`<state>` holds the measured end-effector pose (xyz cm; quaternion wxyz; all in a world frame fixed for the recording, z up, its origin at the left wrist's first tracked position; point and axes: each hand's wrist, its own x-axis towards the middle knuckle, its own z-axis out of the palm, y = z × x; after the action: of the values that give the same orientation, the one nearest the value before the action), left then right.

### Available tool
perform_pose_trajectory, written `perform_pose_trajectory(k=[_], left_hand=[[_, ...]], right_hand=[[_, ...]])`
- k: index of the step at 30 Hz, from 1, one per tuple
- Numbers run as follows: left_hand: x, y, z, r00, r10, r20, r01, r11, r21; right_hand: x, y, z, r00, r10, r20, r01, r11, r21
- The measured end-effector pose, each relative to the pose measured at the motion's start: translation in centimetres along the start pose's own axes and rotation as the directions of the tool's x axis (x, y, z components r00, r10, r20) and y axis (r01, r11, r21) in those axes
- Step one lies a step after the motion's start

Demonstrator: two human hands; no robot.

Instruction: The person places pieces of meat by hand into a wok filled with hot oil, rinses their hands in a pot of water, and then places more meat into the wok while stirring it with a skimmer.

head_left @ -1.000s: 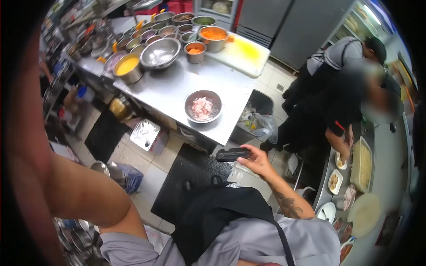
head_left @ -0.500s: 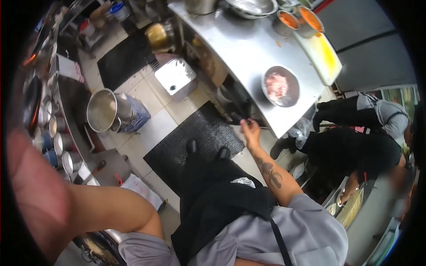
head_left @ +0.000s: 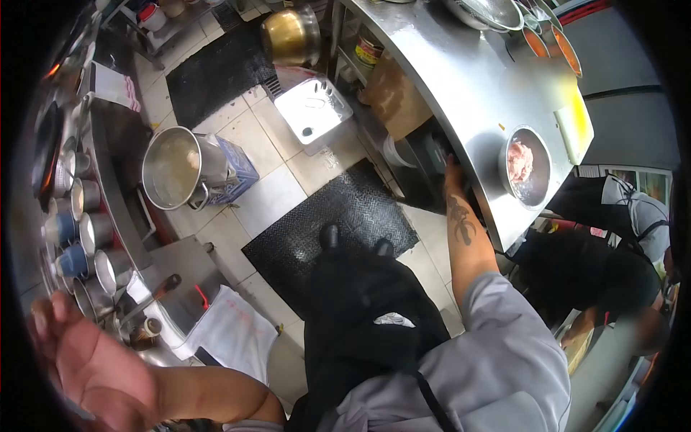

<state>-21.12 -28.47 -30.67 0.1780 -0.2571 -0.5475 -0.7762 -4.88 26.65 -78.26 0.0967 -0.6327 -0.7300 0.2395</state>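
My left hand point(head_left: 101, 367) is raised at the lower left, palm showing and fingers apart at the dim image edge, with nothing visible in the palm. My right arm reaches under the steel table point(head_left: 468, 79). My right hand point(head_left: 451, 171) is at the dark space below the tabletop, beside a dark container point(head_left: 432, 155); its fingers are mostly hidden, so its hold is unclear. On the tabletop above and right of that hand stands a metal bowl point(head_left: 534, 180) with pink chopped food point(head_left: 520, 162).
A large pot point(head_left: 173, 169) stands by a blue box at left. A white-lidded container point(head_left: 313, 111) and black mat point(head_left: 331, 230) lie on the floor. Metal cups point(head_left: 96, 232) line the left counter. Two people point(head_left: 590, 270) are at the right.
My right hand has moved from in front of the table, where it held a black object, to beneath the tabletop. My left palm has come into clearer view. The view has shifted left and down.
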Motion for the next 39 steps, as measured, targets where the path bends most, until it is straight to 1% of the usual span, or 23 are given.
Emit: perform_pose_trajectory(k=[1, 3, 4, 5, 8, 9, 10, 11, 13, 14, 15, 17, 19, 20, 21, 22, 23, 24, 25, 27, 29, 33, 39], left_hand=[[0.2, 0.3, -0.5, 0.998, 0.007, 0.059, -0.008, 1.000, 0.017], [0.9, 1.2, 0.3, 0.995, 0.074, 0.063, -0.082, 0.989, 0.120], [1.4, 1.7, 0.7, 0.992, 0.099, 0.083, -0.111, 0.982, 0.151], [1.8, 2.3, 1.0, 0.987, 0.124, 0.103, -0.141, 0.973, 0.181], [3.4, 3.8, 5.6, 0.942, 0.233, 0.240, -0.255, 0.965, 0.063], [3.9, 4.6, 7.0, 0.935, 0.235, 0.264, -0.240, 0.971, -0.014], [4.3, 5.6, 8.5, 0.920, 0.265, 0.289, -0.252, 0.964, -0.081], [4.8, 6.6, 9.9, 0.903, 0.294, 0.314, -0.259, 0.954, -0.148], [5.9, 9.4, 12.7, 0.848, 0.399, 0.348, -0.324, 0.911, -0.253], [6.3, 10.9, 14.9, 0.798, 0.469, 0.378, -0.366, 0.876, -0.314], [6.7, 12.5, 17.3, 0.748, 0.583, 0.317, -0.459, 0.800, -0.387], [7.0, 15.2, 21.8, 0.637, 0.753, 0.166, -0.599, 0.619, -0.507], [6.4, 16.9, 25.5, 0.583, 0.805, 0.114, -0.604, 0.523, -0.601], [6.1, 17.5, 27.0, 0.568, 0.815, 0.114, -0.586, 0.498, -0.639], [5.7, 18.0, 28.5, 0.556, 0.823, 0.118, -0.563, 0.477, -0.674], [5.2, 18.5, 29.9, 0.545, 0.829, 0.125, -0.542, 0.462, -0.702], [4.5, 18.9, 31.1, 0.535, 0.835, 0.128, -0.521, 0.445, -0.728], [3.9, 19.3, 32.6, 0.525, 0.840, 0.138, -0.502, 0.436, -0.747], [3.3, 19.7, 33.8, 0.514, 0.845, 0.143, -0.484, 0.424, -0.766], [2.1, 20.5, 36.0, 0.498, 0.853, 0.159, -0.453, 0.411, -0.791], [0.9, 21.3, 37.8, 0.482, 0.860, 0.165, -0.435, 0.398, -0.808], [-0.8, 22.4, 40.2, 0.458, 0.870, 0.186, -0.415, 0.394, -0.820], [-2.9, 23.6, 42.0, 0.436, 0.872, 0.222, -0.424, 0.417, -0.804]], right_hand=[[2.0, 2.1, 1.7, 1.000, -0.008, -0.002, 0.008, 1.000, -0.030], [5.6, 6.3, 4.6, 1.000, -0.017, 0.024, 0.019, 0.995, -0.099], [5.9, 6.1, 3.9, 0.992, 0.060, 0.113, -0.041, 0.986, -0.163], [8.2, 10.6, 7.4, 0.988, -0.152, -0.022, 0.149, 0.983, -0.107], [-5.7, 2.6, 0.1, 0.967, -0.241, -0.086, 0.222, 0.956, -0.190], [-9.2, 0.3, -3.8, 0.952, -0.213, 0.221, 0.241, 0.964, -0.109], [-12.8, -2.3, -7.8, 0.846, -0.165, 0.506, 0.209, 0.977, -0.031], [-16.1, -1.0, -7.4, 0.805, -0.550, 0.223, 0.561, 0.828, 0.013], [-19.7, -2.5, -13.8, 0.453, -0.683, 0.573, 0.655, 0.691, 0.306], [-20.2, -4.1, -18.5, 0.356, -0.689, 0.631, 0.592, 0.689, 0.418], [-21.5, -5.3, -23.6, 0.251, -0.693, 0.675, 0.506, 0.689, 0.519], [-21.1, -7.2, -35.2, 0.162, -0.738, 0.655, 0.456, 0.645, 0.613], [-21.4, -8.2, -48.3, 0.282, -0.856, 0.434, 0.523, 0.516, 0.678], [-22.2, -8.1, -55.4, 0.325, -0.883, 0.337, 0.623, 0.469, 0.626], [-24.2, -8.0, -62.1, 0.379, -0.909, 0.172, 0.724, 0.408, 0.557], [-27.7, -7.7, -68.3, 0.446, -0.895, 0.031, 0.835, 0.428, 0.347], [-28.7, -6.7, -72.5, 0.115, -0.970, -0.213, 0.967, 0.059, 0.249], [-31.4, -5.8, -76.3, 0.072, -0.939, -0.337, 0.996, 0.050, 0.074], [-34.3, -4.7, -79.3, 0.053, -0.901, -0.431, 0.988, 0.111, -0.109], [-38.1, -2.4, -82.8, 0.048, -0.869, -0.493, 0.911, 0.240, -0.335], [-40.0, -0.3, -84.5, 0.108, -0.868, -0.484, 0.842, 0.339, -0.420], [-40.7, 2.8, -84.9, 0.228, -0.851, -0.474, 0.773, 0.454, -0.443], [-40.7, 5.9, -84.7, 0.266, -0.828, -0.493, 0.756, 0.497, -0.426]])
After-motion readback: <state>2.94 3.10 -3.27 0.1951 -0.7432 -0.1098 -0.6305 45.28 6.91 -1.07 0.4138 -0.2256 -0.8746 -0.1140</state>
